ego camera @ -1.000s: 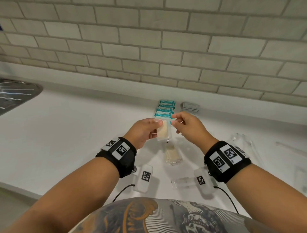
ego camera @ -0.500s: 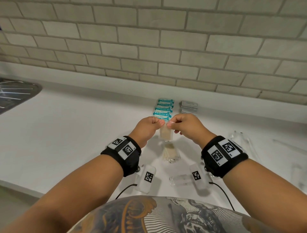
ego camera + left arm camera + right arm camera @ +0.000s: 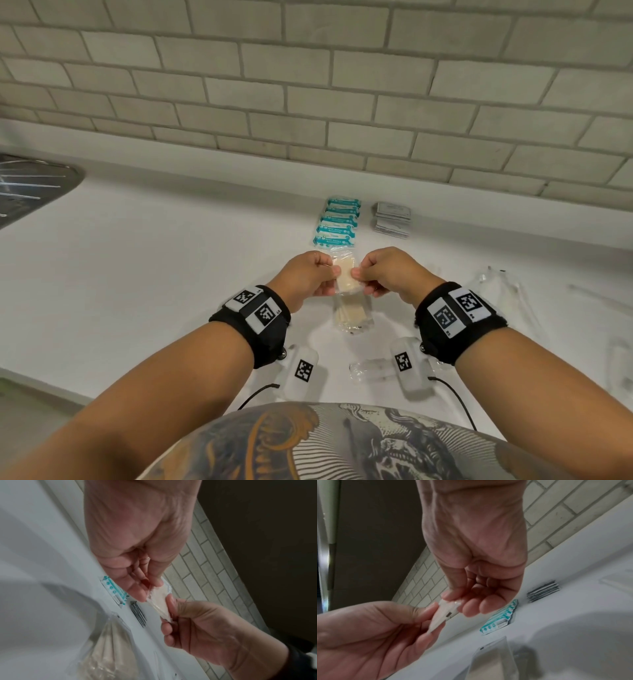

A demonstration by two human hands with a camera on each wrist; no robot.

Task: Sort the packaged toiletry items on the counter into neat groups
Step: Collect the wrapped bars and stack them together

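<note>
Both hands are up over the counter (image 3: 144, 260) holding one clear packet (image 3: 345, 276) with a beige pad inside. The left hand (image 3: 306, 276) pinches its left edge and the right hand (image 3: 387, 274) pinches the right edge, thumbs on top. Just below it more beige packets (image 3: 352, 315) lie in a pile. Further back sit the teal packs (image 3: 338, 222) in a row, with the grey sachets (image 3: 392, 219) stacked beside them.

Domestic kitchen or washroom. Evidence: pale brick-pattern wall tiles (image 3: 308, 102) beyond the fingers (image 3: 334, 270); white desk (image 3: 154, 274) beneath them; ribbed steel sink drainer (image 3: 30, 192) far to their left.
</note>
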